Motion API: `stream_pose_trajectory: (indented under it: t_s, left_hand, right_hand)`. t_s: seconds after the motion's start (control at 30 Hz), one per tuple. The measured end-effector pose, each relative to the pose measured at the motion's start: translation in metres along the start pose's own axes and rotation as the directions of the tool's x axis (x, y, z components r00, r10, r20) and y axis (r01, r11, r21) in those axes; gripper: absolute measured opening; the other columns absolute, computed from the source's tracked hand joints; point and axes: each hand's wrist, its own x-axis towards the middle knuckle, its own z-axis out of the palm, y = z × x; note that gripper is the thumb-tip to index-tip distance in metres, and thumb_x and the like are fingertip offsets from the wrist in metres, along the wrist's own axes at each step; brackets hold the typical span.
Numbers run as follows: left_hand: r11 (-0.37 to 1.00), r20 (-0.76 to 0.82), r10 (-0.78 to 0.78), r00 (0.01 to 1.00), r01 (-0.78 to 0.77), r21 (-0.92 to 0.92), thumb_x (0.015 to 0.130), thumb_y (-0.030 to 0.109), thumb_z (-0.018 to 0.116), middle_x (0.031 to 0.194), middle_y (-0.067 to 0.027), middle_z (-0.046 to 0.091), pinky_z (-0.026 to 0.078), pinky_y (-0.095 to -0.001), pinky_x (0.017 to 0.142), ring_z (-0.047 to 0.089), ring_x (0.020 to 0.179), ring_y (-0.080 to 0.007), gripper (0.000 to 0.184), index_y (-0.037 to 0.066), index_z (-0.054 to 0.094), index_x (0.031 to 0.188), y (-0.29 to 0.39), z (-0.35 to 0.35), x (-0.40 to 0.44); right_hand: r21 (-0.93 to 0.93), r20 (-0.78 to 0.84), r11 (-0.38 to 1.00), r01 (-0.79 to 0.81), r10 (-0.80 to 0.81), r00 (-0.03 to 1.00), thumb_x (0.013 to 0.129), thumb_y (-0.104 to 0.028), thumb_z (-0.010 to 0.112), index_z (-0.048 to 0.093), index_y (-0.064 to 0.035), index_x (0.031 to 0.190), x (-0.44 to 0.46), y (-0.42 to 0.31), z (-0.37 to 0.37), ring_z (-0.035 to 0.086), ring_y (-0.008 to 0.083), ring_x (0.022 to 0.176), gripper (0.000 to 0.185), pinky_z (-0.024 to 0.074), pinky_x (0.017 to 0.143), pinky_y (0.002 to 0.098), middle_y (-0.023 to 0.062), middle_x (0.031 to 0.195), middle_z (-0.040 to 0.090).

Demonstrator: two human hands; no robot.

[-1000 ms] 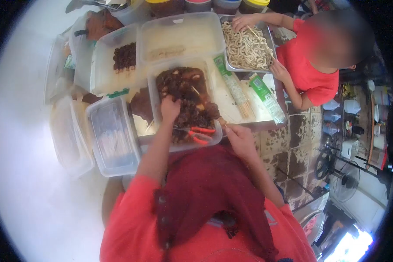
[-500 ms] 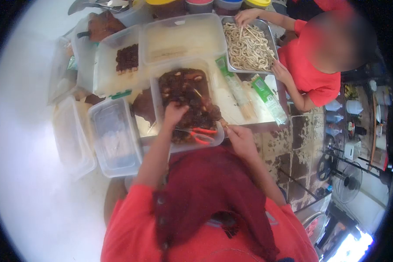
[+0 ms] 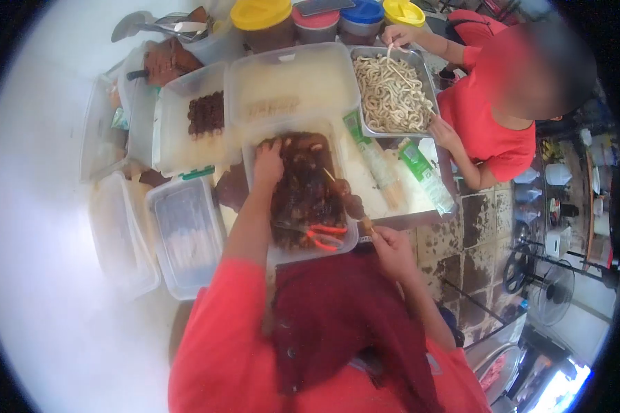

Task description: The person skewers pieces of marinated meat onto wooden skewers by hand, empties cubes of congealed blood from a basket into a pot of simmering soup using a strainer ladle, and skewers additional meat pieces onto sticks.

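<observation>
Clear plastic forms the tub (image 3: pixel 293 258) right in front of the person in the head view, and dark, wet meat (image 3: pixel 303 193) fills much of it. The left hand (image 3: pixel 269 165) reaches in at the tub's left side, fingertips on the meat; whether they pinch a piece, I cannot tell. The right hand (image 3: pixel 394 253) is just outside the near right corner, thumb and fingers pinching the lower end of a skewer (image 3: pixel 368 227). Dark pieces sit along that skewer, which slants up and left over the tub's right rim. Scissors (image 3: pixel 329 229) with orange-red handles lie in the near right part of the tub, below the skewer.

Right of the tub, two green-and-white packs (image 3: pixel 424 175) lie on the table (image 3: pixel 412 203), with bare sticks poking from the left one. Beyond them stands a metal tray (image 3: pixel 401 133) of pale strips (image 3: pixel 393 96). At its right, a co-worker (image 3: pixel 486 113) in red lifts one strip between the fingers, the other hand at the tray's near corner. Back left, a second clear box (image 3: pixel 176 141) holds a dark block of pieces (image 3: pixel 207 113).
</observation>
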Motion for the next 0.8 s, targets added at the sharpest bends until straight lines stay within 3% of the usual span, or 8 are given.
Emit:
stream_pose_trajectory:
  t_s: [0.1,0.3,0.37,0.47,0.53,0.63,0.73,0.8]
  left_hand:
    - [0.996,0.298,0.067,0.952,-0.047,-0.071,0.077,0.007,0.05,0.111,-0.0176,0.053,0.045,-0.0469,0.082,0.049,0.104,-0.04,0.025,0.007,0.053,0.101,0.011,0.006,-0.007]
    - [0.982,0.408,0.004,0.913,0.074,-0.175,0.073,0.015,0.061,0.089,-0.0195,0.061,0.047,-0.045,0.076,0.06,0.086,-0.0341,0.022,0.005,0.061,0.093,0.055,0.011,-0.046]
    - [0.982,0.256,0.106,0.961,-0.06,-0.179,0.073,0.016,0.061,0.089,-0.019,0.062,0.047,-0.0454,0.076,0.06,0.084,-0.0343,0.023,0.004,0.063,0.093,0.055,0.003,-0.037]
    - [0.975,0.172,-0.004,0.985,0.042,-0.22,0.075,0.018,0.061,0.111,-0.0193,0.052,0.039,-0.046,0.089,0.046,0.108,-0.0362,0.039,0.004,0.054,0.11,0.046,-0.004,-0.003]
    - [0.988,-0.137,-0.048,0.989,0.027,-0.151,0.076,0.021,0.061,0.114,-0.0174,0.051,0.037,-0.046,0.091,0.045,0.109,-0.0343,0.038,0.005,0.054,0.11,0.034,0.004,0.016]
    - [0.998,0.063,0.006,0.998,-0.001,-0.068,0.078,0.024,0.059,0.113,-0.0151,0.053,0.036,-0.0497,0.09,0.046,0.109,-0.0326,0.034,0.008,0.056,0.108,0.02,0.029,0.029]
    - [0.96,0.008,-0.202,0.979,0.2,-0.194,0.08,0.024,0.056,0.108,-0.0132,0.056,0.035,-0.0529,0.088,0.045,0.11,-0.0317,0.029,0.009,0.058,0.105,0.044,0.031,0.034]
    - [0.96,0.097,-0.184,0.978,0.2,-0.196,0.08,0.025,0.056,0.106,-0.0136,0.058,0.033,-0.0543,0.088,0.047,0.108,-0.0328,0.03,0.01,0.059,0.106,0.057,0.031,0.031]
  right_hand:
    - [0.054,-0.028,0.998,-0.021,0.023,0.999,0.087,-0.014,0.051,0.06,0.0036,0.098,-0.007,0.0,0.0,0.055,0.0107,0.07,0.022,0.0447,0.068,0.0262,0.0085,0.076,0.062]
    - [0.128,-0.013,0.987,-0.092,0.095,0.995,0.088,-0.012,0.051,0.06,0.0042,0.099,-0.006,0.008,0.001,0.052,0.0077,0.073,0.022,0.044,0.068,0.0244,0.004,0.077,0.061]
    - [0.158,-0.006,0.983,-0.09,0.092,0.996,0.087,-0.012,0.051,0.06,0.0039,0.099,0.002,0.003,0.0,0.052,0.0078,0.074,0.022,0.044,0.068,0.0248,0.0044,0.077,0.061]
    - [0.138,-0.013,0.986,-0.098,0.101,0.995,0.087,-0.013,0.052,0.06,0.0033,0.099,0.002,-0.005,-0.001,0.052,0.0082,0.074,0.022,0.0441,0.07,0.0255,0.0055,0.079,0.062]
    - [0.048,0.011,0.988,-0.148,0.147,0.989,0.087,-0.014,0.052,0.06,0.0028,0.099,0.004,-0.008,-0.003,0.053,0.0087,0.075,0.022,0.0441,0.071,0.0258,0.0066,0.08,0.062]
    - [-0.01,-0.043,0.995,-0.101,0.101,0.994,0.087,-0.015,0.052,0.06,0.0021,0.1,0.001,-0.03,-0.007,0.054,0.0097,0.075,0.022,0.0442,0.071,0.0255,0.0081,0.08,0.062]
    - [0.083,-0.05,0.987,-0.135,0.14,0.989,0.086,-0.014,0.052,0.061,0.0029,0.101,-0.002,-0.017,-0.005,0.054,0.0099,0.073,0.024,0.0434,0.069,0.025,0.0052,0.08,0.062]
    - [0.064,-0.05,0.986,-0.157,0.16,0.986,0.086,-0.014,0.052,0.061,0.0024,0.101,-0.005,-0.01,-0.006,0.054,0.0113,0.072,0.024,0.0439,0.069,0.0254,0.0063,0.078,0.062]
